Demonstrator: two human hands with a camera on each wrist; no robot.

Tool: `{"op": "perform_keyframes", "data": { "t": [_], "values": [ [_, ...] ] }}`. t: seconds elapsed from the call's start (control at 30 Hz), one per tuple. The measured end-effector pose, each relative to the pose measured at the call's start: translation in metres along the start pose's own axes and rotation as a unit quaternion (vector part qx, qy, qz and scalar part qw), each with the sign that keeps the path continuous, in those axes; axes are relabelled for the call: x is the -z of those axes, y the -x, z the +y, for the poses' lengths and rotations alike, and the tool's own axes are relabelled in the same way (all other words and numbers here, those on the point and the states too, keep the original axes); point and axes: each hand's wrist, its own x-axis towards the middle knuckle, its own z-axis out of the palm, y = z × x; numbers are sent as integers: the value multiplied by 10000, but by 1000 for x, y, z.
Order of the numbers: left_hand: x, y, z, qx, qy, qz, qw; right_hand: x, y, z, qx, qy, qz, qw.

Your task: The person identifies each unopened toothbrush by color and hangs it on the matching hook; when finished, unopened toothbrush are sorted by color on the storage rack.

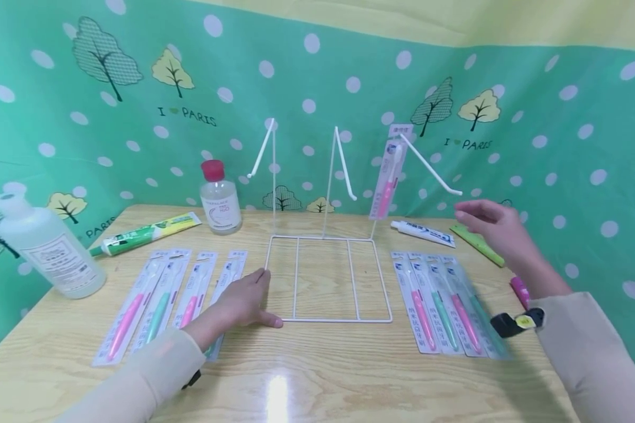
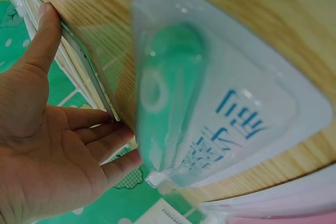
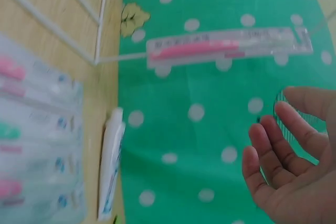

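A white wire display rack [image 1: 328, 238] with several upright hooks stands mid-table. My left hand [image 1: 246, 299] rests at the front left corner of its base, thumb and fingers spread along the wire. In the left wrist view, a packaged green toothbrush [image 2: 173, 87] lies close beside that hand [image 2: 63, 135]. A packaged pink toothbrush [image 1: 388, 176] hangs on the rack's right hook [image 1: 431, 164]. My right hand [image 1: 494, 226] is raised just beyond that hook's tip, holding nothing. The right wrist view shows its fingers [image 3: 283, 153] loosely bent, apart from the hanging pack [image 3: 226, 48].
Packaged toothbrushes lie in rows left [image 1: 132, 317] and right [image 1: 439, 305] of the rack. Behind are a green toothpaste tube [image 1: 150, 234], a red-capped bottle [image 1: 220, 202], a white toothpaste tube [image 1: 423, 232] and a green packet [image 1: 476, 244]. A pump bottle [image 1: 53, 252] stands far left.
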Motion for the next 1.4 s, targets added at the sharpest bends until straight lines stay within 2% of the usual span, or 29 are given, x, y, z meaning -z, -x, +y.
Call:
{"op": "perform_keyframes", "data": {
  "t": [0.1,0.2,0.53,0.77,1.0,1.17,1.4],
  "values": [
    [0,0,-1,8,-12,13,10000,7,10,18,-397,146,-191,9989],
    [1,1,-2,2,5,33,10000,11,20,37,-613,277,-376,9970],
    [1,2,0,-5,98,65,9999,8,33,100,-415,555,-646,9955],
    [0,2,1,-20,122,49,9999,-1,30,132,-797,427,-830,9924],
    [1,1,1,-58,129,42,9999,-16,27,142,-1080,991,-860,9855],
    [2,2,1,-99,129,54,9999,-23,24,146,-1186,1179,-848,9823],
    [2,3,2,-119,82,89,9999,-19,21,150,-1095,1373,-932,9800]
  ]
}}
